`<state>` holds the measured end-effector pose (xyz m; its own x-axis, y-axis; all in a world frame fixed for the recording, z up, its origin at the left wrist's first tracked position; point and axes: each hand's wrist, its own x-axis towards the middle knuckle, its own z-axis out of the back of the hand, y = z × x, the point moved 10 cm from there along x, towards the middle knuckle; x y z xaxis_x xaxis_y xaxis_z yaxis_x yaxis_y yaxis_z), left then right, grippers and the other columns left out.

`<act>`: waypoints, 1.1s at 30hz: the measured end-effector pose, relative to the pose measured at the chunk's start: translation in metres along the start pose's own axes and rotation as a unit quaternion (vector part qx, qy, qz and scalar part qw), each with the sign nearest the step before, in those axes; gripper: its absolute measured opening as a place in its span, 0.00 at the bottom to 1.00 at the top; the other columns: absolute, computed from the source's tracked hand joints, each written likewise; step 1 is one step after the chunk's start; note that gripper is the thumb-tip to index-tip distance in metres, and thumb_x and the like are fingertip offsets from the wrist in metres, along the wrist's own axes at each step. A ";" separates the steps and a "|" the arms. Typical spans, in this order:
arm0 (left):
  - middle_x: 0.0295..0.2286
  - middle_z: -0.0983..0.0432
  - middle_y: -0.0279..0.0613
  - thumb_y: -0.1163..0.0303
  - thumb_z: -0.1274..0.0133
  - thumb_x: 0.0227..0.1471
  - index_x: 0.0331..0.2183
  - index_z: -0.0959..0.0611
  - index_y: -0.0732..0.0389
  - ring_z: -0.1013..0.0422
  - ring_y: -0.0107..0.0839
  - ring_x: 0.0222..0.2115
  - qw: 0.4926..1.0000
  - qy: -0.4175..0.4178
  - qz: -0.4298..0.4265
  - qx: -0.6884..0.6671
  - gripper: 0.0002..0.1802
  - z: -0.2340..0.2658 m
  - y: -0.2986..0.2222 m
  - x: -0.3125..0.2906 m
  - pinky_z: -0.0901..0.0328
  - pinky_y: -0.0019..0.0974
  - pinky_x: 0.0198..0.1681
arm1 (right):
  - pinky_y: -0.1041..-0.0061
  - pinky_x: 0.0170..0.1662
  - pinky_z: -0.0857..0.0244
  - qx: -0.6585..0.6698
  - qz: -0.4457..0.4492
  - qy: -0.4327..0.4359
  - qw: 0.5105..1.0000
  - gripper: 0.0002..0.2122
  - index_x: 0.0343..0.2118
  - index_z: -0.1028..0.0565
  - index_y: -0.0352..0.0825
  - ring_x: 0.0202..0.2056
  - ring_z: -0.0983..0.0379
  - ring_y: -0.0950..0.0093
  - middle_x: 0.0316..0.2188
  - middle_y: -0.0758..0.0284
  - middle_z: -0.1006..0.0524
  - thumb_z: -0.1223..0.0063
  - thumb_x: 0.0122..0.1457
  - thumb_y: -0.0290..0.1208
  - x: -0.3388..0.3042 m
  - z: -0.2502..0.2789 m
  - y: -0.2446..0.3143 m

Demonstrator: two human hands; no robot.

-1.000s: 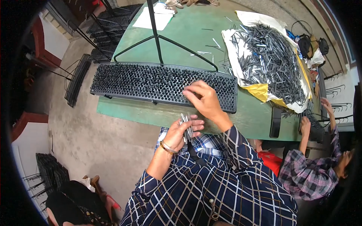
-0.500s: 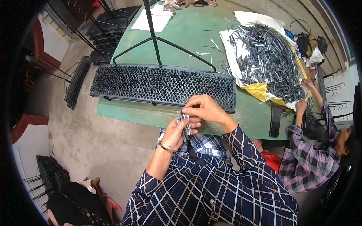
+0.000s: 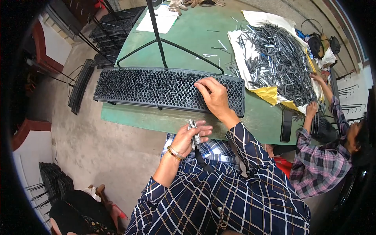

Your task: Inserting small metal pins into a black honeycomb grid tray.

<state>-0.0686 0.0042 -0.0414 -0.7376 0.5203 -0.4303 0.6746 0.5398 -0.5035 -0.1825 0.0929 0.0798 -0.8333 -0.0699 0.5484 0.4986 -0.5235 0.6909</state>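
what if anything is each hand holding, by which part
The left hand holds thin rods around their middle; whether the right hand holds anything cannot be told.

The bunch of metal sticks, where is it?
In the head view's middle, the bunch of metal sticks is in the left hand, just in front of the black perforated tray.

Light is bright mid-view, the bent, dark rim seemingly softer.
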 end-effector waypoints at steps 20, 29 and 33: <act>0.39 0.25 0.48 0.70 0.55 0.57 0.47 0.30 0.67 0.28 0.25 0.31 0.998 0.016 -0.038 0.044 0.16 -0.004 -0.016 -0.004 0.32 0.26 0.32 | 0.72 0.29 0.36 0.071 -0.069 0.119 0.988 0.08 0.27 0.22 0.32 0.26 0.28 0.70 0.28 0.64 0.26 0.42 0.50 0.33 -0.014 -0.017 0.013; 0.36 0.24 0.44 0.70 0.54 0.57 0.44 0.28 0.66 0.31 0.22 0.28 0.997 0.002 -0.052 0.050 0.14 -0.005 -0.022 -0.004 0.35 0.25 0.28 | 0.82 0.25 0.38 0.225 -0.245 0.292 0.897 0.11 0.27 0.22 0.29 0.22 0.32 0.82 0.21 0.69 0.25 0.42 0.52 0.34 -0.045 -0.049 -0.013; 0.35 0.24 0.44 0.70 0.54 0.57 0.44 0.28 0.64 0.32 0.22 0.26 0.999 -0.021 -0.045 0.015 0.14 0.008 -0.018 -0.003 0.37 0.24 0.27 | 0.84 0.24 0.40 0.205 -0.275 0.200 0.918 0.09 0.30 0.23 0.30 0.21 0.34 0.85 0.19 0.73 0.27 0.44 0.55 0.32 -0.029 -0.034 -0.021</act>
<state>-0.0789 -0.0118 -0.0369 -0.7964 0.4421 -0.4127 0.6045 0.5631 -0.5634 -0.1764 0.0772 0.0334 -0.9662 -0.2391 -0.0963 -0.0440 -0.2151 0.9756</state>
